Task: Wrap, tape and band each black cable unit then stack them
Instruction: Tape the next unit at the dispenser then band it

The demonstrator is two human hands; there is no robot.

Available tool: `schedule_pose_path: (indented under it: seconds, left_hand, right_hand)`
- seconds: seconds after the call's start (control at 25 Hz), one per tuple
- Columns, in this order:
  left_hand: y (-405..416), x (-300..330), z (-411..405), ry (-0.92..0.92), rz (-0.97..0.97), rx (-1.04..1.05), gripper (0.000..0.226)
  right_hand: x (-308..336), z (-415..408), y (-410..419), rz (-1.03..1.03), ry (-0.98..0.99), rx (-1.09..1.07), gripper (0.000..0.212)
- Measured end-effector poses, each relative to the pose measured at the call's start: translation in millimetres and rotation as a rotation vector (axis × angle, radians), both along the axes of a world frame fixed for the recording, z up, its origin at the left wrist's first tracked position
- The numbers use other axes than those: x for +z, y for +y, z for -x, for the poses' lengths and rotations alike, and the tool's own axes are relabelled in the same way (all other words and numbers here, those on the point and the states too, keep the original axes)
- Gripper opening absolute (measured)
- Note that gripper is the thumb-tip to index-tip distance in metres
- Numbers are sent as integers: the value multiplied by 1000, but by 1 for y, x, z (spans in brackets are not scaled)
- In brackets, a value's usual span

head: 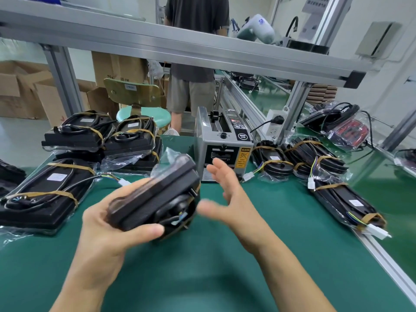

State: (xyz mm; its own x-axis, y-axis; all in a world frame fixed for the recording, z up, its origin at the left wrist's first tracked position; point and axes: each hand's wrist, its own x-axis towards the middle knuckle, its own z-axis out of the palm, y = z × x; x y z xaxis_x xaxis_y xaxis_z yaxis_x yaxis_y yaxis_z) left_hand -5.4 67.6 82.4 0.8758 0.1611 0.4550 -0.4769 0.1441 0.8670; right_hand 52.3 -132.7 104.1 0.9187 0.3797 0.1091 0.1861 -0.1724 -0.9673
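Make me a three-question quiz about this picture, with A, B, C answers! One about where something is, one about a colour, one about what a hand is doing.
1. Where is the grey tape machine?
A. behind the hands
B. on the floor
C. on the stool

2. What colour is the table mat?
A. red
B. green
C. yellow

3. What is the right hand doing?
A. gripping tape
B. making a fist
C. open, holding nothing

Answers: 1 A, it stands on the table beyond both hands. 2 B, the mat is green. 3 C, its fingers are spread; only the left hand holds the black cable unit.
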Motion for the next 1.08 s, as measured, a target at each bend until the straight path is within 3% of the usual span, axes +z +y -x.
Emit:
schedule_pose_path:
  seconds: [0.04, 0.12, 0.24, 0.36, 0.48, 0.6, 0.92, 1.08]
  left_hand:
    - [3, -2, 1, -17, 123, -104, 79]
    - [5, -7, 4, -41, 261, -292, 79]
    - [14, -16, 4, 95, 309, -263, 95]
    - [27, -15, 7, 153, 16, 144, 95]
    - [26, -14, 8, 33, -272, 136, 91]
    - [17, -19, 5, 107, -259, 27, 85]
    - [19, -44, 0, 207, -140, 90, 72]
    - [9, -51, -5, 178, -56, 210, 63]
  right_hand:
    - [2, 2, -2, 143, -66, 97, 94]
    - [9, 5, -5, 216, -111, 198, 85]
    - [26, 5, -8, 243, -169, 116, 62]
    - [29, -5, -8, 596, -506, -69, 59]
    - [22, -17, 4, 871, -714, -51, 59]
    - [8, -25, 15, 799, -621, 48, 61]
    - [-21, -44, 32, 711, -635, 78, 56]
    - [-28, -42, 23, 680, -561, 20, 75]
